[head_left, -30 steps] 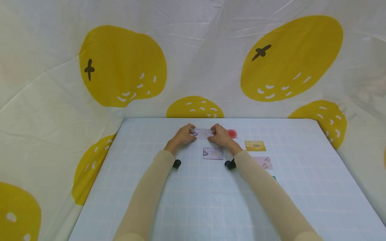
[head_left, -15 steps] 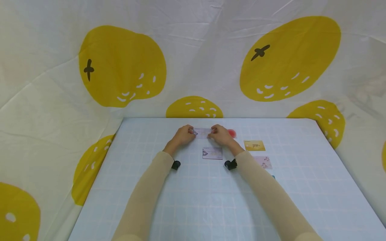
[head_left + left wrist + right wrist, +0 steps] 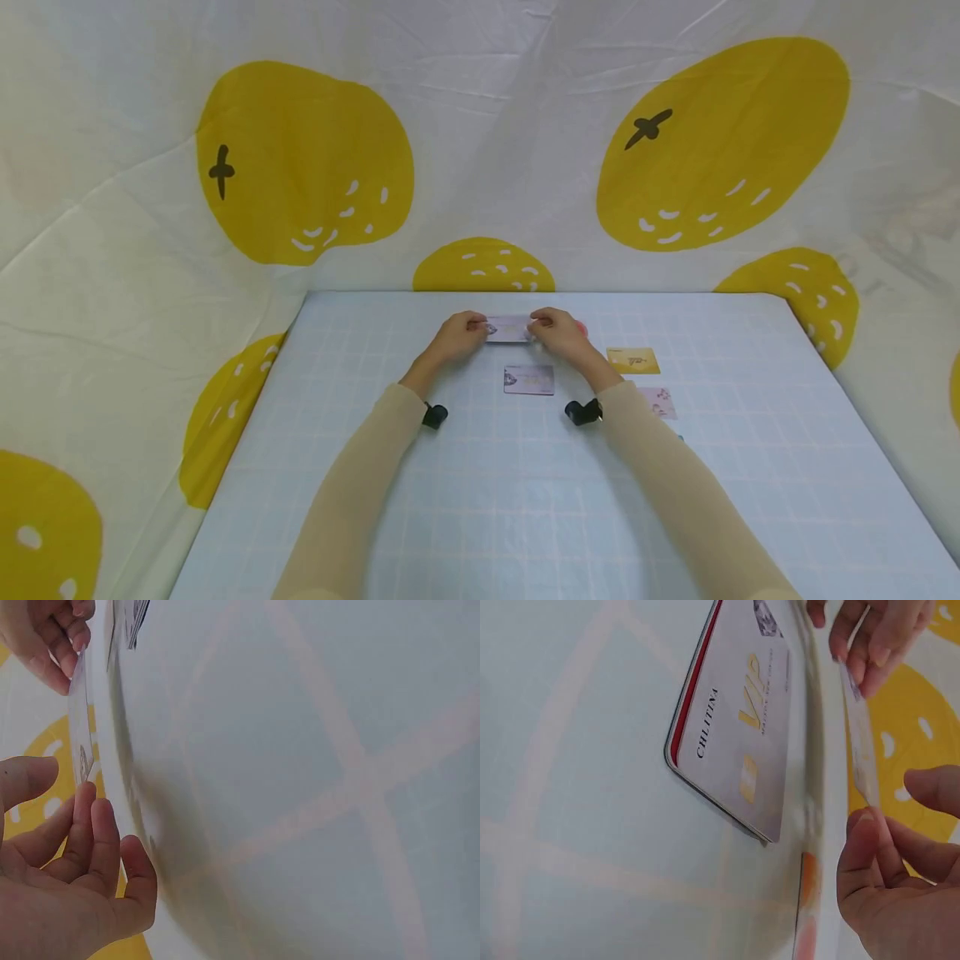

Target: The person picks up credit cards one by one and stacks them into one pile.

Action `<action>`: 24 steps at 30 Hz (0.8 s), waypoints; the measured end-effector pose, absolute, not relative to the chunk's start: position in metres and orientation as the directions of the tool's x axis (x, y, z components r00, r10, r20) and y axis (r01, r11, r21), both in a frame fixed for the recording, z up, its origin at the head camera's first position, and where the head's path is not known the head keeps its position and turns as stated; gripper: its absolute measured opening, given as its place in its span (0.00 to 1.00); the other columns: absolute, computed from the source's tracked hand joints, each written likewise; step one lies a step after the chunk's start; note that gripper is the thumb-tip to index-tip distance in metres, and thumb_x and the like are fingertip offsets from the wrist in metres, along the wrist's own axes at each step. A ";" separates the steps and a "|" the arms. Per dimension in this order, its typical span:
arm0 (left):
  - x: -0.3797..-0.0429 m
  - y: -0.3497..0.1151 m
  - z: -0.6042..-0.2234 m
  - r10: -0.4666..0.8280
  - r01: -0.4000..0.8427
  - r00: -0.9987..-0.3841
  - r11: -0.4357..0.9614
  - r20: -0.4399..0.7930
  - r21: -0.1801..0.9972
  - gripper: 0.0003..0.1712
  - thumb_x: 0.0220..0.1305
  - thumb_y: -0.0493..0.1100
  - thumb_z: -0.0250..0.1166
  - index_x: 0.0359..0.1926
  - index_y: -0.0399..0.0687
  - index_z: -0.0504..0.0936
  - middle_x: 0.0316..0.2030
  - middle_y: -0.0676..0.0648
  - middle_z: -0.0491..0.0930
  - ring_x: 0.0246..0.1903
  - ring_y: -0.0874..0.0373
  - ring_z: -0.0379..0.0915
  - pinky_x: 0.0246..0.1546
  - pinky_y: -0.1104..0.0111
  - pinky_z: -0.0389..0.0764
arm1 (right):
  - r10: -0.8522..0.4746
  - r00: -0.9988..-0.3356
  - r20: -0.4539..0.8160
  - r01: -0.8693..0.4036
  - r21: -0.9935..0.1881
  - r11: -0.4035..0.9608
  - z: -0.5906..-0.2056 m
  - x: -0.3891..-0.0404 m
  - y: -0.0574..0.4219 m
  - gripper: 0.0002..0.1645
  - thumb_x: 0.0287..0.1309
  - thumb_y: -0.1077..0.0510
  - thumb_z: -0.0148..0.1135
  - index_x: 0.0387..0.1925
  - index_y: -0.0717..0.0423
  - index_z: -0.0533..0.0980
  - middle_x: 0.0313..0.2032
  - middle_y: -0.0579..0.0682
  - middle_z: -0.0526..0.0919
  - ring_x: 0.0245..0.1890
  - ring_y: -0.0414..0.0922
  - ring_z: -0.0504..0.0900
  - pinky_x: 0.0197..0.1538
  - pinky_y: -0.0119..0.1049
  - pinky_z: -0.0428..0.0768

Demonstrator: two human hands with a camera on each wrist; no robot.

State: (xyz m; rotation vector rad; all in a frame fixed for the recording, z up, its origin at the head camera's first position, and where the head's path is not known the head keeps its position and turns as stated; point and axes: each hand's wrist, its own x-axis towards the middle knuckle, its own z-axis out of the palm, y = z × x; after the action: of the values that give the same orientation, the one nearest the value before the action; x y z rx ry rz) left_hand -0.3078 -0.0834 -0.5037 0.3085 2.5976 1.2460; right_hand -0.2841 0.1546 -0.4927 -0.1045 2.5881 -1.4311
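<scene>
Toward the far side of the table a pale lilac card [image 3: 508,329] is stretched between both hands. My left hand [image 3: 457,336] pinches its left end, and my right hand [image 3: 564,337] pinches the right end. Seen from the left wrist, the card [image 3: 81,727] appears almost edge-on, raised off the tabletop. In the right wrist view, fingertips [image 3: 864,825] press against its near end. Closer to me lies a similar lilac card [image 3: 528,380] marked "VIP" in gold; from the right wrist, red and dark edges show beneath this card [image 3: 739,720].
Right of the hands lie a yellow card [image 3: 633,361] and a pink card [image 3: 662,402], the latter partly behind the right sleeve [image 3: 675,475]. A red round print [image 3: 582,327] peeks out behind the right hand. The patterned curtain [image 3: 510,167] rises at the table's back edge.
The lilac card has come up off the table between both hands, shifting slightly right and away. My right hand now covers more of the red print, and the right forearm has swung a little right.
</scene>
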 end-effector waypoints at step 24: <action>-0.252 -0.074 -0.472 0.333 0.108 -0.940 0.505 -0.078 0.856 0.21 0.75 0.48 0.58 0.62 0.42 0.78 0.54 0.45 0.80 0.54 0.51 0.75 0.57 0.58 0.75 | -0.148 -0.972 -0.181 0.108 -0.909 0.403 -0.466 -0.230 0.180 0.26 0.74 0.50 0.54 0.65 0.59 0.71 0.56 0.56 0.78 0.50 0.54 0.76 0.49 0.45 0.79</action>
State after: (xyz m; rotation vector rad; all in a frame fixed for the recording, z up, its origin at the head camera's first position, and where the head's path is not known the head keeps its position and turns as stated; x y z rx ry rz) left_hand -0.2518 -0.0742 -0.4723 0.3751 2.5161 1.4071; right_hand -0.2300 0.1800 -0.4658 -0.0352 2.4276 -1.5991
